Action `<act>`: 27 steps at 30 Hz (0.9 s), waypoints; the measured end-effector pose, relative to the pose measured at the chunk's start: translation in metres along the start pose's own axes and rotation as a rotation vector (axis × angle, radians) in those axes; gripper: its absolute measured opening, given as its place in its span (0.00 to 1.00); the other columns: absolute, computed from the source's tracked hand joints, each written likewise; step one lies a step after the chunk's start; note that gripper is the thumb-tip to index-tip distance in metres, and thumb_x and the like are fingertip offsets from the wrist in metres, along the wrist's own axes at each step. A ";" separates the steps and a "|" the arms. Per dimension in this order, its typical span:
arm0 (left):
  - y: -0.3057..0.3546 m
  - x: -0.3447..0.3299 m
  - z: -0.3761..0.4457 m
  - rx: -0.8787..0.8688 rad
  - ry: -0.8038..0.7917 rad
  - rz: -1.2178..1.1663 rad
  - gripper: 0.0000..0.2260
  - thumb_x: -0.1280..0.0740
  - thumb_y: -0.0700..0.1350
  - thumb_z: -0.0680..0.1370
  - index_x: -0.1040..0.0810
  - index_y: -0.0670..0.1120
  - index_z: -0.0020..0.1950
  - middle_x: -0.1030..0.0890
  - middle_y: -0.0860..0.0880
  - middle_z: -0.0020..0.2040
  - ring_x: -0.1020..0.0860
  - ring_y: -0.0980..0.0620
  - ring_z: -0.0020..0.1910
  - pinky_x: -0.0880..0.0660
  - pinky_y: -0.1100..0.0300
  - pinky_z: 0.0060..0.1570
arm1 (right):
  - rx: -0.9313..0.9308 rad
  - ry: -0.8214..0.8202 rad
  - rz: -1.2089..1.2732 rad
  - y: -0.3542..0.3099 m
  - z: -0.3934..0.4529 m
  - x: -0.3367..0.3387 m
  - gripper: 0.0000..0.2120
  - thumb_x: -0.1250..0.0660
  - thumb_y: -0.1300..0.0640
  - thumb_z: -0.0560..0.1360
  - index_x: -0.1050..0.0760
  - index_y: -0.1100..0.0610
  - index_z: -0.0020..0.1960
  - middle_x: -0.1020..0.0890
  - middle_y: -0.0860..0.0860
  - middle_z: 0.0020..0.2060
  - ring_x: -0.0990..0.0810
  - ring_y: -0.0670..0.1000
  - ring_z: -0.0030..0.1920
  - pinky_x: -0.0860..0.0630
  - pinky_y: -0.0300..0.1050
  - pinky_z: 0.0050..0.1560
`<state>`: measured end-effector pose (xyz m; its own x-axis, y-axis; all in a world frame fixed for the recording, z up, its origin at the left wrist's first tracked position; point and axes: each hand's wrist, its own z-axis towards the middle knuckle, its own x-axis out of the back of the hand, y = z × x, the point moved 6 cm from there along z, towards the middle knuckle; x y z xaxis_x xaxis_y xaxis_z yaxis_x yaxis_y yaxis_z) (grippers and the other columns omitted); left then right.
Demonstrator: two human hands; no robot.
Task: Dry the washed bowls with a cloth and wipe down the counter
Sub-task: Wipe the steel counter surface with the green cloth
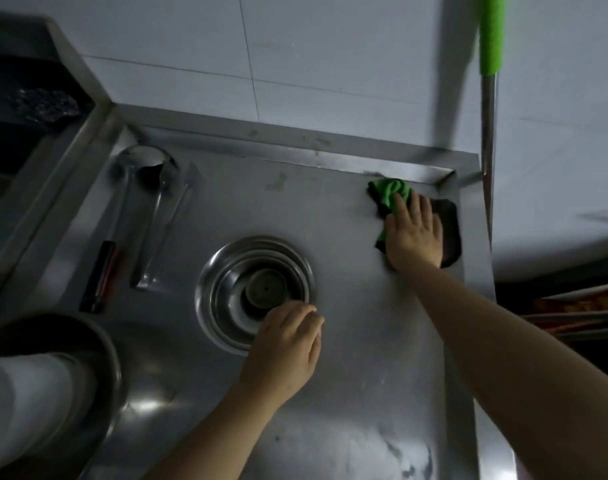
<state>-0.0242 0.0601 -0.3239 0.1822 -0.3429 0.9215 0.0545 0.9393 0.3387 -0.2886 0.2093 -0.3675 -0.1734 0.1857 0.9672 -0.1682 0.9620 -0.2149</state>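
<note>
Right hand [413,233] flattens crumpled, seemingly plush cloth [389,194].

Near the far left corner of the desk: a steel ladle [136,188] lying flat, bowl toward the wall, handle ending in a dark grip [99,275] toward the near edge. Just beside it, to the right, a second long steel utensil [157,237], parallel, its head over the ladle bowl; kind not clear. At the near left edge, a large dark metal pot [98,344], only partly in view, something white [21,407] inside. Beyond the left edge, a lower dark basin [25,98] with a crumpled dark thing within. At the far right corner, upright against the white tiled wall [330,64], a metal pole [488,133] with green sleeve [492,36] on top.
</note>
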 end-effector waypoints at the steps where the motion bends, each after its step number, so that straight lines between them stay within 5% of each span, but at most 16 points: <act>1: -0.002 0.003 -0.003 0.012 -0.005 0.002 0.09 0.37 0.43 0.80 0.19 0.44 0.55 0.20 0.47 0.56 0.23 0.44 0.57 0.26 0.49 0.58 | -0.037 -0.019 0.006 0.011 -0.009 0.002 0.25 0.56 0.42 0.84 0.51 0.42 0.81 0.51 0.49 0.81 0.56 0.51 0.80 0.58 0.52 0.79; 6: -0.012 0.023 -0.045 0.068 0.017 0.006 0.09 0.34 0.43 0.79 0.19 0.44 0.57 0.20 0.46 0.55 0.22 0.44 0.57 0.25 0.48 0.57 | -0.047 0.045 0.027 -0.042 -0.088 -0.021 0.26 0.53 0.45 0.83 0.44 0.46 0.80 0.47 0.52 0.81 0.52 0.55 0.80 0.52 0.57 0.78; 10: -0.009 0.021 -0.080 0.066 -0.005 -0.017 0.09 0.35 0.44 0.79 0.19 0.45 0.56 0.20 0.46 0.54 0.22 0.43 0.54 0.26 0.49 0.56 | 0.105 -0.053 0.019 -0.100 -0.141 -0.047 0.25 0.53 0.45 0.84 0.50 0.44 0.81 0.53 0.49 0.81 0.58 0.53 0.81 0.59 0.54 0.79; 13: 0.002 0.021 -0.097 0.043 0.017 -0.032 0.08 0.33 0.43 0.77 0.19 0.45 0.56 0.19 0.46 0.54 0.22 0.44 0.54 0.27 0.50 0.57 | 0.186 -0.078 -0.016 -0.067 -0.148 -0.038 0.25 0.54 0.45 0.85 0.51 0.44 0.81 0.52 0.47 0.81 0.58 0.50 0.80 0.58 0.51 0.79; 19: 0.007 0.013 -0.121 0.029 -0.020 -0.001 0.11 0.37 0.47 0.79 0.19 0.48 0.58 0.19 0.48 0.58 0.22 0.44 0.57 0.29 0.50 0.61 | -0.171 -0.048 0.021 0.027 -0.191 -0.025 0.26 0.59 0.42 0.84 0.55 0.41 0.81 0.56 0.46 0.81 0.60 0.48 0.80 0.58 0.52 0.79; 24: 0.002 0.025 -0.139 0.043 -0.016 -0.019 0.10 0.35 0.46 0.79 0.18 0.46 0.57 0.19 0.47 0.56 0.22 0.44 0.56 0.26 0.49 0.58 | -0.060 -0.033 0.021 -0.051 -0.255 -0.053 0.27 0.56 0.45 0.83 0.45 0.47 0.80 0.49 0.52 0.81 0.53 0.56 0.81 0.53 0.57 0.78; 27: 0.001 0.027 -0.150 0.023 -0.036 0.007 0.11 0.36 0.47 0.80 0.18 0.46 0.57 0.19 0.46 0.57 0.21 0.44 0.55 0.24 0.49 0.57 | 0.047 -0.098 0.027 -0.094 -0.288 -0.071 0.26 0.57 0.45 0.83 0.48 0.46 0.81 0.51 0.50 0.81 0.57 0.54 0.81 0.58 0.55 0.78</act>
<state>0.1280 0.0539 -0.3268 0.1466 -0.3365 0.9302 0.0311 0.9415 0.3356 0.0191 0.1630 -0.3767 -0.2723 0.1889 0.9435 -0.2069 0.9461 -0.2491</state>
